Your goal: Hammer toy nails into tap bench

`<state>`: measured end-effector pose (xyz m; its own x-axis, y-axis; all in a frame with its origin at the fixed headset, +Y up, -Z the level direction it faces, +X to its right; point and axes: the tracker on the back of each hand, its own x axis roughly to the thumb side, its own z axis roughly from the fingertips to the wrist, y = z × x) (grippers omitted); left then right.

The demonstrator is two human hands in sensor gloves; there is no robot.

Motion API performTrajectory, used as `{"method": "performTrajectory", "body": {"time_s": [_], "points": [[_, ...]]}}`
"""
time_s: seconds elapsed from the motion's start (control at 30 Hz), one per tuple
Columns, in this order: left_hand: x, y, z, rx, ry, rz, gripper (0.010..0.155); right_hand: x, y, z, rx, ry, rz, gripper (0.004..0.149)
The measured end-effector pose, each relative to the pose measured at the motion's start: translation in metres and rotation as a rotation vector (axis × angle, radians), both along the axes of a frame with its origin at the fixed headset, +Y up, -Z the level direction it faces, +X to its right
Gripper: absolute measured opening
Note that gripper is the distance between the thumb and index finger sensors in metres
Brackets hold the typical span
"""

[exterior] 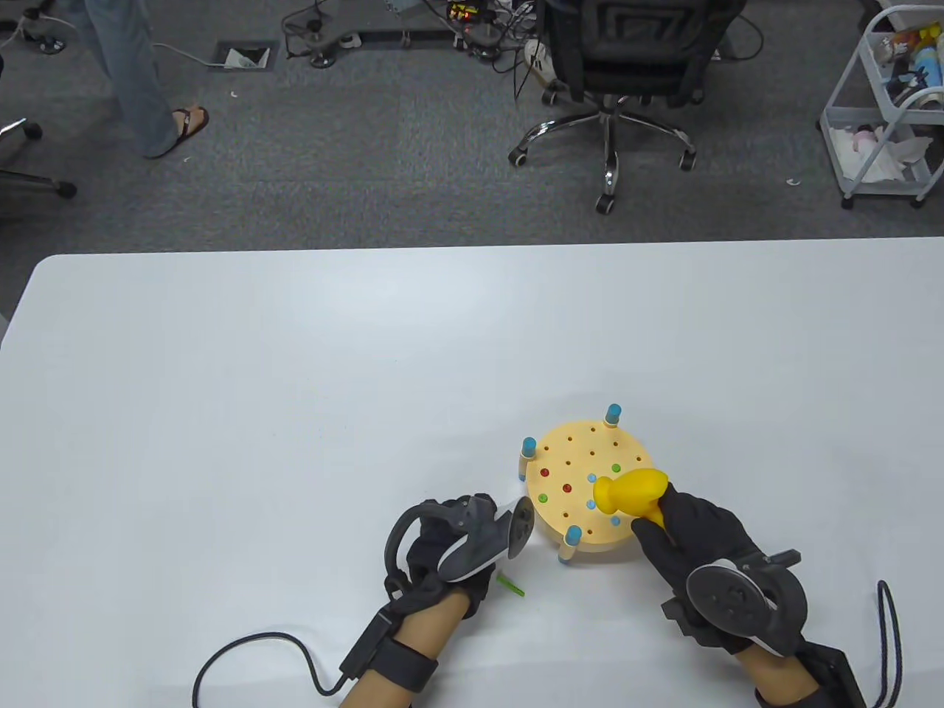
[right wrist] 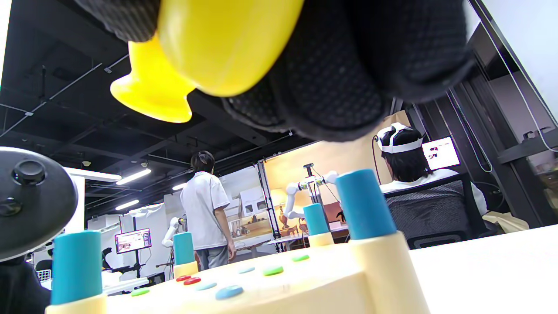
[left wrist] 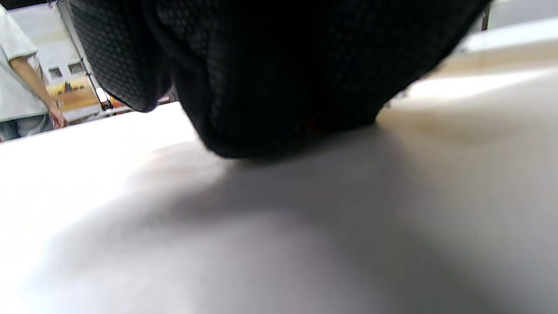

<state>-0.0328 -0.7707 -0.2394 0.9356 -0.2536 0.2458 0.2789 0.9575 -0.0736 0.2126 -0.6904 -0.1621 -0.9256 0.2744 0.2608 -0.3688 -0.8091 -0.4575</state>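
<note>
Near the bottom right of the white tabletop [exterior: 295,369] sits the tap bench [exterior: 590,483], a round pale-yellow disc with peg holes, standing on short legs capped in blue. Toy nails are seated in it: 2 red nails [exterior: 556,479], green nails [exterior: 616,467] and light blue nails [exterior: 591,479], heads close to flush in the right wrist view, where the blue nail head [right wrist: 229,291] sits nearest the camera. The right hand [exterior: 697,535] grips the handle of the yellow toy hammer [exterior: 630,493], fingers [right wrist: 331,83] curled around it; the hammer head hangs over the right half of the bench, above the blue nails, and whether it touches them cannot be told. The right wrist view shows the hammer's flared yellow face [right wrist: 150,93] up above the bench top, clear of the blue leg caps [right wrist: 364,205]. The left hand [exterior: 450,564] rests on the tabletop just left of the bench, near its front-left leg, the tracker on its back covering the fingers, so how far open they are cannot be told; the left wrist view shows only the dark glove [left wrist: 279,74] pressed down on the tabletop. A small green nail [exterior: 510,585] lies loose on the tabletop just beside the left hand. Behind the table: grey carpet, a black office chair [exterior: 612,66], a white cart [exterior: 889,103], a person's legs [exterior: 133,81].
</note>
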Motion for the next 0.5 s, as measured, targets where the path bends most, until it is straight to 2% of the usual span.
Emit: {"method": "performTrajectory", "body": {"time_s": [0.1,0.27,0.37,0.4,0.5], "points": [[0.004,-0.002,-0.001,-0.013,0.001,-0.041,0.049,-0.001,0.0,0.001,0.005,-0.001,0.005,0.066],[-0.009,-0.004,-0.006,-0.078,-0.004,0.076,0.052,0.0,0.0,0.002,0.006,0.0,-0.005,0.066],[-0.026,0.002,-0.006,-0.041,0.042,0.253,0.073,0.001,0.0,0.001,0.0,0.002,-0.014,0.066],[-0.03,0.003,-0.007,-0.074,0.045,0.278,0.076,0.002,0.0,0.0,-0.005,0.004,-0.022,0.066],[-0.037,-0.002,-0.008,-0.132,0.022,0.266,0.07,0.003,0.0,-0.001,-0.011,0.007,-0.034,0.066]]}}
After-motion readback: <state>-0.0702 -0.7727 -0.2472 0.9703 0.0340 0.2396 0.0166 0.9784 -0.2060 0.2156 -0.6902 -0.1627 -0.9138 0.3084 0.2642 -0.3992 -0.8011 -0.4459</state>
